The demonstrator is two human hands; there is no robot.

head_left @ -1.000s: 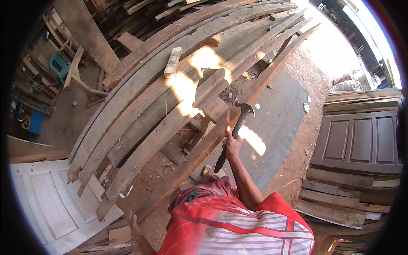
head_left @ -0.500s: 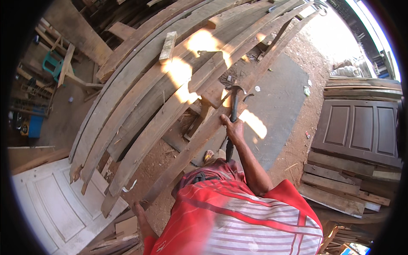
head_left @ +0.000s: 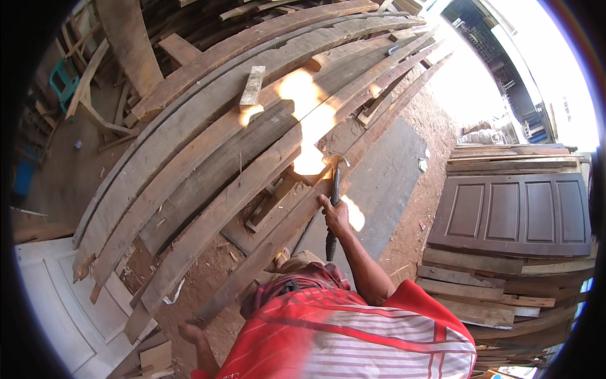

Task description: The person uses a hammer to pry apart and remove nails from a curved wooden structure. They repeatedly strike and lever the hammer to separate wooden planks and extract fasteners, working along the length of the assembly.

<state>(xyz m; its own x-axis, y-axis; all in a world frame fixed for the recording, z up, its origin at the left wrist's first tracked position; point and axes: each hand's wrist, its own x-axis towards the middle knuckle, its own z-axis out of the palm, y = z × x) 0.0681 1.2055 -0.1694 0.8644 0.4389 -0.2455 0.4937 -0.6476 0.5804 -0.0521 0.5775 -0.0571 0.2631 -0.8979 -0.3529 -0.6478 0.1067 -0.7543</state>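
My right hand [head_left: 336, 215] is closed round the handle of a claw hammer [head_left: 331, 245]. The hammer's head lies at the edge of a long wooden plank [head_left: 284, 237], where sunlight falls on the wood. This plank runs from near my body to the far right. At its near end my left hand [head_left: 191, 331] is closed on the wood, slightly blurred, with part of the fingers hidden. Short wood pieces [head_left: 273, 205] sit beneath and between the planks, left of the hammer.
Several long weathered beams [head_left: 183, 183] lie side by side on the left, with a small block [head_left: 252, 86] on top. A white panelled door [head_left: 63, 297] lies at lower left. A brown door [head_left: 511, 215] rests on stacked boards [head_left: 467, 292] at right. A grey sheet [head_left: 385, 183] covers some ground.
The view has shifted, so the doors and beams appear further left. My left hand and the plank's near end sit lower and further left in view. The hammer stays in my right hand.
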